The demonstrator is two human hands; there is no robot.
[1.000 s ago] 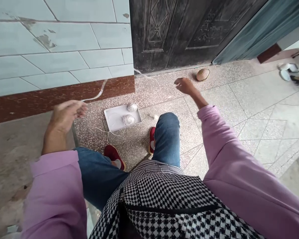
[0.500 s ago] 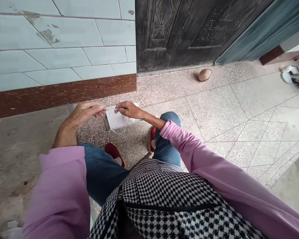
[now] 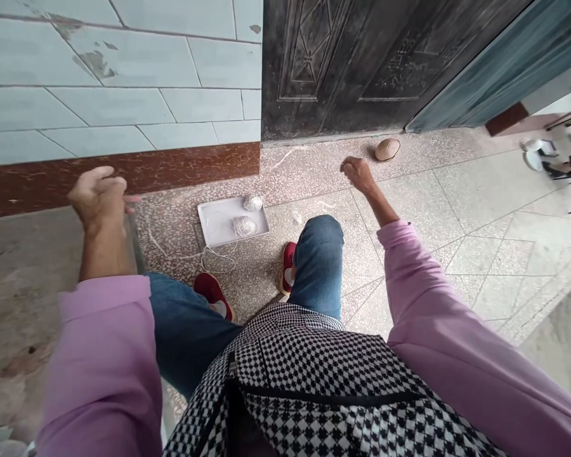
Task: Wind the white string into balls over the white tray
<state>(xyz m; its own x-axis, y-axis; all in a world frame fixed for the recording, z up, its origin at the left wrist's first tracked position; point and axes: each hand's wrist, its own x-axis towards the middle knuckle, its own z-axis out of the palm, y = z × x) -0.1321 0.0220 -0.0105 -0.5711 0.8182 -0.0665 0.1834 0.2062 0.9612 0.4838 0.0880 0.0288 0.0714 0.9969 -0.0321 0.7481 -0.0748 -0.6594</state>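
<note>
My left hand is raised over the floor's left edge with its fingers curled in a pinch. My right hand is closed, far to the right, over the tiles in front of the door. Both hands appear to pinch white yarn, too thin to trace all the way to the fingers. Between the hands, a shallow white tray on the floor holds a ball of white yarn at its near side and another yarn ball at its far corner. Loose loops of yarn spill over the tray's near edge.
A tiled wall and a dark carved door stand ahead. A round tan object sits by the doorsill. My red shoes flank the tray's near side. Blue-green curtain hangs at right.
My hands have moved wide apart from close together above the tray, the left one leftward, the right one rightward. Both yarn balls in the tray are now uncovered.
</note>
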